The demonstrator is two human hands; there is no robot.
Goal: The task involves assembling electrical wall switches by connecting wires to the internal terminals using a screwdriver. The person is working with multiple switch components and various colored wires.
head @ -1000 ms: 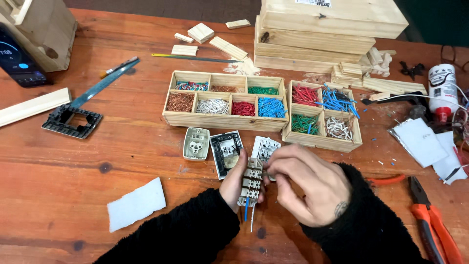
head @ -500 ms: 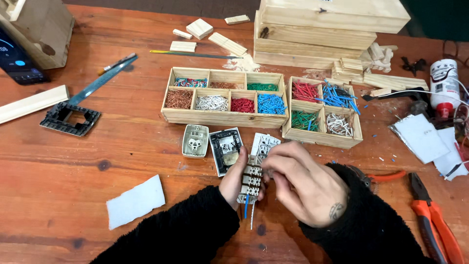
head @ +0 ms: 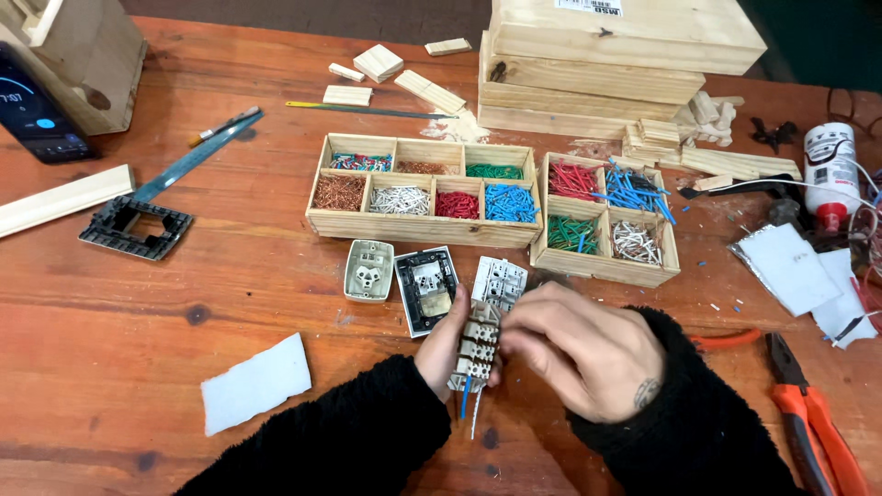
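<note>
My left hand (head: 445, 347) grips a small beige terminal module (head: 476, 349) upright, with a blue and a white wire hanging from its bottom. My right hand (head: 579, 347) has its fingertips pinched against the module's right side; what they hold, if anything, is hidden. Just beyond the hands lie three switch parts on the wooden table (head: 184, 303): a beige socket insert (head: 368, 271), a black-framed module (head: 426, 287) and a white module (head: 500, 279).
Two wooden compartment trays (head: 418, 228) (head: 599, 264) hold sorted coloured wire pieces. Orange pliers (head: 813, 413) lie at the right, a white paper scrap (head: 255, 383) at the left front, a black frame (head: 136, 226) and a phone (head: 35, 112) at the far left. Wooden boxes (head: 606, 55) stand behind.
The hands stay on the module; my right hand's fingers have shifted slightly along its side. The view has tilted a little.
</note>
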